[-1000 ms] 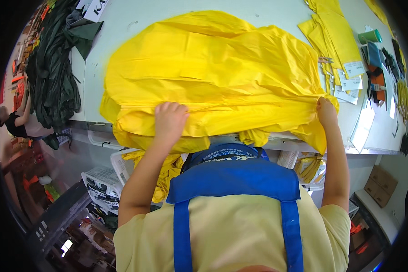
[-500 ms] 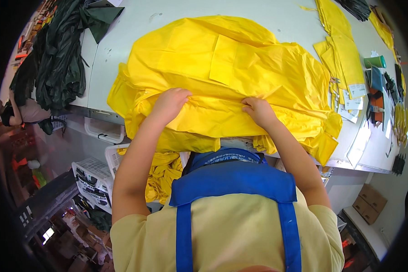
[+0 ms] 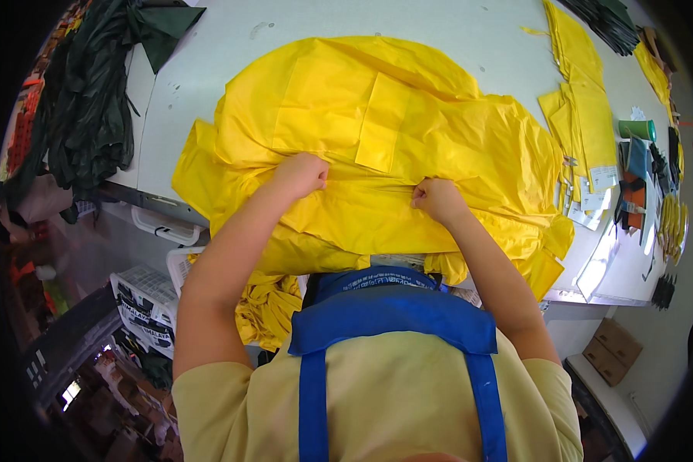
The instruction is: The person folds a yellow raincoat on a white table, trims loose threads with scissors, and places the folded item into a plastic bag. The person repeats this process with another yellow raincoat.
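Note:
A large yellow garment [image 3: 323, 100] of thin, creased, shiny fabric is spread over the near part of the table, with a flat rectangular flap [image 3: 377, 123] at its middle. My left hand [image 3: 303, 175] is closed on a fold of the garment left of the flap. To the right, my right hand [image 3: 439, 200] pinches the same garment along a crosswise crease. Between the two hands the fabric is drawn fairly straight. The garment's near edge hangs over the table edge towards my blue apron [image 3: 393, 312].
Dark green garments [image 3: 92, 100] are heaped at the table's left. On the right lie folded yellow pieces [image 3: 585, 100], paper labels [image 3: 593, 200], a green spool [image 3: 637, 129] and small tools. Below the table's left edge are a white basket [image 3: 165, 225] and bunched yellow fabric [image 3: 269, 308].
Both hands have tightened from looser, partly extended fingers into closed grips on the fabric. The crease between them looks tauter. The whole view has shifted slightly.

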A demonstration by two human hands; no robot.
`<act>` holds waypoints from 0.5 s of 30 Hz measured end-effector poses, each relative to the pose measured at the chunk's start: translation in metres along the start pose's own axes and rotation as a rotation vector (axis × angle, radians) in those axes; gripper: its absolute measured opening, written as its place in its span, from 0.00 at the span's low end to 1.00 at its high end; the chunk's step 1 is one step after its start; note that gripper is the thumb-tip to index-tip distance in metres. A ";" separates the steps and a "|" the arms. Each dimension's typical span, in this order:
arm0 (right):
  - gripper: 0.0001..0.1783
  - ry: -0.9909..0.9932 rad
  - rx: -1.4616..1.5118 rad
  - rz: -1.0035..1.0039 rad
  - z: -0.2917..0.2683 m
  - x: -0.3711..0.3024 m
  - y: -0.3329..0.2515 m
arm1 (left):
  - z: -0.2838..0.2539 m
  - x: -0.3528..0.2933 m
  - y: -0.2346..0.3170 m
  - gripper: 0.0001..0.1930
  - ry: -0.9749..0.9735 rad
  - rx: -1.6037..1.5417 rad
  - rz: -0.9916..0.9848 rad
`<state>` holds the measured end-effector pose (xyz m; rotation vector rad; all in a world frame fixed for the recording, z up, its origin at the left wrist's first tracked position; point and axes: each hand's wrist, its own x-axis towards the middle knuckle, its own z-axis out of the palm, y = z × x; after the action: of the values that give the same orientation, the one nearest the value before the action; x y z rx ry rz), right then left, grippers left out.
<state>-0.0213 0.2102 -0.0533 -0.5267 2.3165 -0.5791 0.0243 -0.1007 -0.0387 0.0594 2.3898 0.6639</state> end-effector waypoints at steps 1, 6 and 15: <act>0.09 -0.010 -0.001 0.006 -0.003 0.001 0.000 | -0.006 0.006 -0.003 0.08 -0.088 -0.041 0.020; 0.10 -0.047 0.077 0.022 -0.005 0.002 0.003 | -0.002 0.016 -0.008 0.09 -0.085 -0.016 0.080; 0.11 -0.119 0.136 0.058 -0.009 0.006 -0.003 | -0.006 0.012 0.007 0.10 -0.087 0.252 -0.012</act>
<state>-0.0305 0.2066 -0.0488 -0.4170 2.1551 -0.6548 0.0108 -0.0946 -0.0382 0.1766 2.3748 0.3440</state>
